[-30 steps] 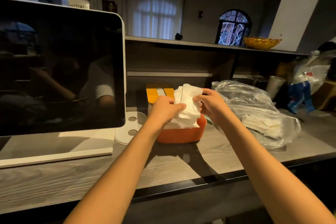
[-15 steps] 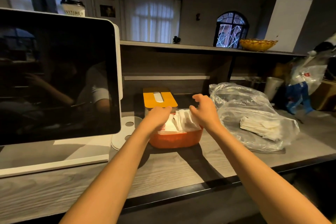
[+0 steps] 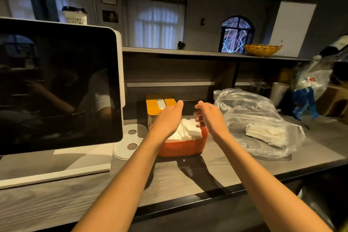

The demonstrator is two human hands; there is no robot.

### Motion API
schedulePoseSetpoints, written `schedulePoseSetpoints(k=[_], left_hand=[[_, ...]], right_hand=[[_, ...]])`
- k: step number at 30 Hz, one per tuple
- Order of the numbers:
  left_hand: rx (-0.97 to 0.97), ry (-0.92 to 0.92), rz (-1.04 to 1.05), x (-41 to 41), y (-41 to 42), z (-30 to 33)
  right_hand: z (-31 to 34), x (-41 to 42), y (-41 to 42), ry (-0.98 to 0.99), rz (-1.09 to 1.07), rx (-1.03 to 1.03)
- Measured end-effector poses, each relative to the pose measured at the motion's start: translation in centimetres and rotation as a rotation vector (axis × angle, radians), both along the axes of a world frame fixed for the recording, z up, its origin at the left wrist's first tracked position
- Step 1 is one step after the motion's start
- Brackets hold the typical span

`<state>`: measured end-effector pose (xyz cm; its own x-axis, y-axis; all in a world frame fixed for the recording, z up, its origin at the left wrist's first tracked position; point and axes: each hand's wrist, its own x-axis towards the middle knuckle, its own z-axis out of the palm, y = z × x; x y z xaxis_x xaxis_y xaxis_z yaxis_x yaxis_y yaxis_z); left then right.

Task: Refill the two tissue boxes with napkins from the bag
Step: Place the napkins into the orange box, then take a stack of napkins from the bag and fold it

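Grey counter | orange tissue box with napkins | left hand and right hand spread above, holding nothing | yellow lid lies far-left, nearer the left hand

Your view: dim room, warm cast. Light falls from above and behind you; your forearms throw hard dark shadows on counter toward you. Curtained window glows pale, no detail through it. Dark monitor screen mirrors room faintly. Plastic bag shows glare specks. Right hand fingertips motion-blurred. Wide-angle bending at edges; corners murky.
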<state>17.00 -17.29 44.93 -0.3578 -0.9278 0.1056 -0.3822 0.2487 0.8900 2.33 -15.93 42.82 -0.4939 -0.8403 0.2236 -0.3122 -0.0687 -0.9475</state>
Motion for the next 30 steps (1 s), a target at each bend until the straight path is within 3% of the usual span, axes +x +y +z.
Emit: schedulePoseSetpoints(k=[4,8,11,14,18,24,30], left_hand=[[-0.093,0.328,-0.119,-4.0,2.5,0.4],[-0.02,0.5,-0.255,-8.9,4.2,-1.2],[0.089,0.493,-0.335,-13.2,4.4,-3.0],[0.128,0.476,-0.37,-17.1,4.2,-4.8],[0.14,0.44,-0.384,-21.5,3.0,-6.5],[0.1,0.431,-0.31,-26.1,0.0,-8.3],[0.047,0.455,-0.291,-27.4,-1.8,-9.7]], right_hand=[[0.9,-2.3,3.9,-0.24,-0.04,-0.298],[0.6,-6.6,6.8,-0.184,-0.179,-0.368],[-1.3,-11.8,7.8,-0.116,-0.357,-0.298],[-3.3,-16.9,8.2,0.107,-0.457,-0.115],[-4.5,-21.7,7.9,0.281,-0.353,0.103],[-5.6,-26.2,5.1,0.316,-0.203,0.156],[-8.5,-28.0,3.8,0.526,-0.167,0.315]])
